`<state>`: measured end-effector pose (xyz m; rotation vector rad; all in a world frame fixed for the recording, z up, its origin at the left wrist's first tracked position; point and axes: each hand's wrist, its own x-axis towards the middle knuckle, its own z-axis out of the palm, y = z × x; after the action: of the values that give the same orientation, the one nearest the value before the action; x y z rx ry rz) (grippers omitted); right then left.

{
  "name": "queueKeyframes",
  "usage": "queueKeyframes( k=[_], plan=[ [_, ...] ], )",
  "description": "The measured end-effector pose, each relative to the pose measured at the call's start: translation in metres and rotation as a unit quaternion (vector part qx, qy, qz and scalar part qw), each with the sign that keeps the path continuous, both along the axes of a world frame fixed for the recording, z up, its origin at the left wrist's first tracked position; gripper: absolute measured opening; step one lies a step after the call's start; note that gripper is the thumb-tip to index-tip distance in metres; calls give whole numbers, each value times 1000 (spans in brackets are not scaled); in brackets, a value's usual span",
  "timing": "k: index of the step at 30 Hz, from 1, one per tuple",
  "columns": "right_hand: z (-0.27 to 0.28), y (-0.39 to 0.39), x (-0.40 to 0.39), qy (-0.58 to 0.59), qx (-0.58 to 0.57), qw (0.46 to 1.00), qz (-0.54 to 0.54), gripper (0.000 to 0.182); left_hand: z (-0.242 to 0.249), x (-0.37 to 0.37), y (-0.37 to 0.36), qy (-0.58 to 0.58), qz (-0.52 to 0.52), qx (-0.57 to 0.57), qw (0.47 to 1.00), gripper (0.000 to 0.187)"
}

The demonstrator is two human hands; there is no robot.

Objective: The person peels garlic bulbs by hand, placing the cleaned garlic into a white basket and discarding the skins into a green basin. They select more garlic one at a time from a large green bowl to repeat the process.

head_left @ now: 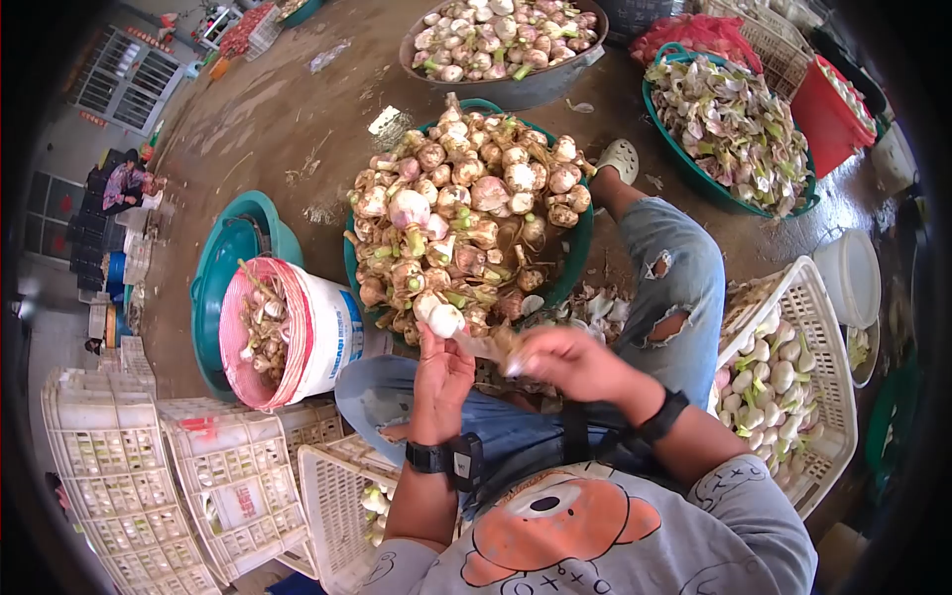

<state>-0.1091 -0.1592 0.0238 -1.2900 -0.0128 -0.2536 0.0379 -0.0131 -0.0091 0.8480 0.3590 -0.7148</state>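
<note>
My left hand [440, 380] grips a pale garlic bulb [445, 319] by its base, just below the heaped teal basin. My right hand [567, 363] is closed on the loose papery skin [488, 346] coming off that bulb. Both hands sit above my lap, over the jeans. The green basin [578, 243] in front of me is piled high with unpeeled garlic bulbs [466, 213] with roots and stems.
A white bucket [319, 337] with trimmings lies tilted at left inside stacked teal basins [220, 260]. A white crate [828, 327] of cleaned bulbs stands at right, empty white crates [203, 486] at lower left. More garlic basins [496, 45] and a basin of peelings [736, 124] sit beyond.
</note>
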Motion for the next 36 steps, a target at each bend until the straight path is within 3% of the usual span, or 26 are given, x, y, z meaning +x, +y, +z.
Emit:
queueKeyframes(
  k=[3, 5, 6, 7, 9, 10, 11, 12, 13, 14, 15, 17, 18, 19, 20, 21, 22, 23, 24, 25, 27, 29, 32, 34, 35, 36],
  plan=[
    [8, -32, -13, 44, 172, 983, -49, 18, -3, 8, 19, 128, -58, -71, 988, 40],
    [6, -39, -8, 114, -75, 991, -6, 27, 7, 8, 12, 74, 10, 42, 996, 42],
    [9, -34, -5, 242, -431, 868, 49, 38, 9, 7, 12, -7, -24, 70, 997, 41],
    [-8, -25, -5, 274, -530, 801, 38, 47, 15, 0, 7, -5, -27, 65, 997, 41],
    [-41, -8, 7, 191, -390, 883, -175, 51, 28, -17, -9, -213, -109, 162, 957, 40],
    [-37, -5, 19, 246, -126, 951, -138, 53, 25, -22, -11, -253, -132, 159, 945, 44],
    [-35, -3, 30, 283, 151, 943, -92, 56, 24, -27, -15, -278, -130, 167, 937, 51],
    [-45, -6, 37, 321, 289, 900, -51, 65, 27, -30, -18, -282, -121, 163, 938, 55],
    [-41, -13, 35, 322, 283, 902, -52, 65, 36, -30, -22, -289, -111, 156, 938, 58],
    [-32, -24, 32, 160, 432, 884, 76, 68, 38, -27, -20, -289, -96, 161, 939, 58],
    [-20, -36, 31, -9, 552, 809, 204, 71, 39, -22, -16, -289, -77, 166, 940, 58],
    [29, -59, 20, -168, 415, 851, 276, 75, 41, -15, -5, -279, -54, 173, 943, 56],
    [26, -68, 28, -131, 406, 885, 184, 71, 38, -12, 0, -255, -51, 180, 949, 54],
    [22, -77, 41, 26, 287, 957, 14, 57, 35, -8, 1, -236, -51, 182, 953, 52],
    [-4, -82, 62, 59, 1, 998, -30, 47, 32, -9, -1, -223, -52, 174, 958, 47],
    [-36, -84, 86, 89, -282, 952, -78, 38, 27, -10, -1, -210, -63, 172, 960, 39],
    [-45, -77, 108, 208, -475, 855, -17, 33, 26, -12, -3, -187, -70, 186, 962, 31],
    [-56, -72, 125, 322, -634, 702, 37, 29, 26, -15, -4, -188, -78, 178, 963, 26],
    [-97, -70, 135, 208, -784, 585, 12, 27, 25, -16, -4, -184, -91, 189, 960, 23],
    [-149, -68, 145, 94, -899, 428, -11, 26, 25, -17, -3, -183, -100, 199, 957, 21],
    [-217, -74, 152, 129, -906, 360, 180, 24, 22, -13, 1, -179, -98, 222, 953, 19],
    [-187, -79, 150, 160, -855, 390, 303, 25, 20, -7, 5, -195, -73, 223, 952, 18],
    [-169, -76, 144, 338, -775, 447, 292, 24, 6, 0, 0, -206, -97, 197, 954, 20],
    [-164, -74, 132, 360, -650, 655, 138, 20, 1, -3, -11, -208, -174, 205, 940, 27],
    [-146, -74, 122, 366, -648, 653, 137, 20, 1, -5, -20, -205, -179, 202, 941, 27],
    [-127, -73, 109, 308, -605, 730, 75, 18, 2, -7, -31, -169, -202, 221, 939, 38]
  ],
)
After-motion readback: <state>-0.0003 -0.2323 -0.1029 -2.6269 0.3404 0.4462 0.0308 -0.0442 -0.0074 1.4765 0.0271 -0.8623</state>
